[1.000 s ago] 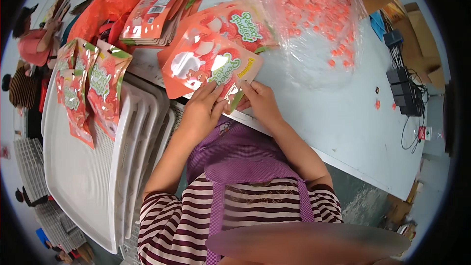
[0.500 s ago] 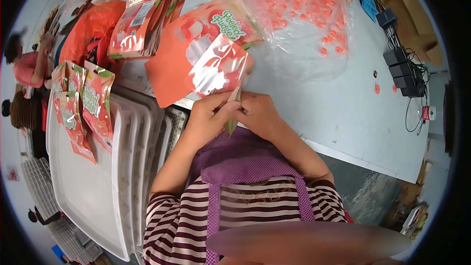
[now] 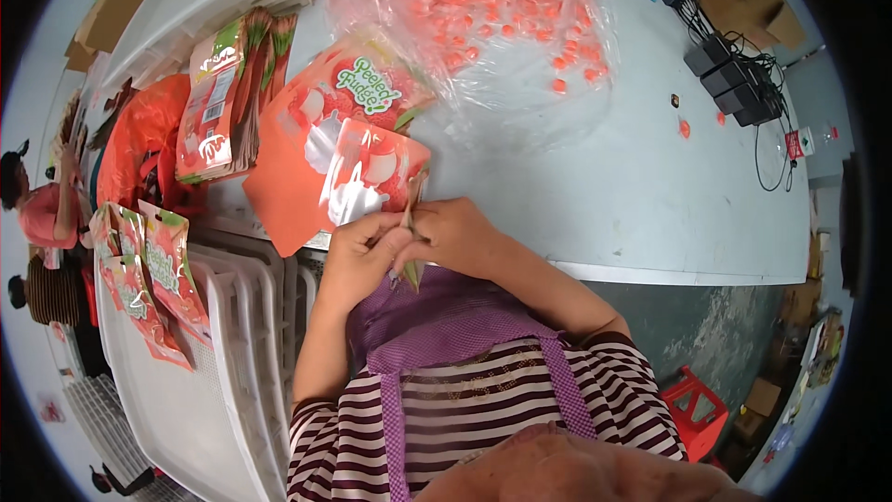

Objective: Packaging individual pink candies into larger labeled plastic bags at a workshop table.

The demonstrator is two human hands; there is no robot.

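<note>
While both of my hands meet at the near edge of the table (image 3: 650,223), I hold between them a red pouch (image 3: 372,177) with fruit pictures, and its lower edge is what I grip. My left hand (image 3: 362,256) has the fingers curled and closed on the bottom left part of the pouch, with the thumb pressing on top. My right hand (image 3: 455,237) is closed too, and its fingertips pinch the thin right edge of the pouch, just beside my left thumb, so the two hands are touching each other. The pouch stands up and away from my hands, tilted, with its shiny front turned to me. Directly behind it, further from my hands, a second pouch of the same kind (image 3: 358,93) lies flat on the table. Beyond that one, a big clear plastic bag (image 3: 492,9) full of small orange candies lies spread on the table, and a few loose candies (image 3: 685,127) lie far to the right of my right hand. To the left of my left hand and further away, a stack of the same pouches (image 3: 223,102) leans beside an orange plastic bag (image 3: 139,149). Near my left elbow there are white trays (image 3: 204,390), and some filled pouches (image 3: 153,279) lie on their far side. Well beyond my right hand, black power adapters (image 3: 725,74) with cables rest at the far corner. Under my wrists I see my purple apron (image 3: 446,325).
</note>
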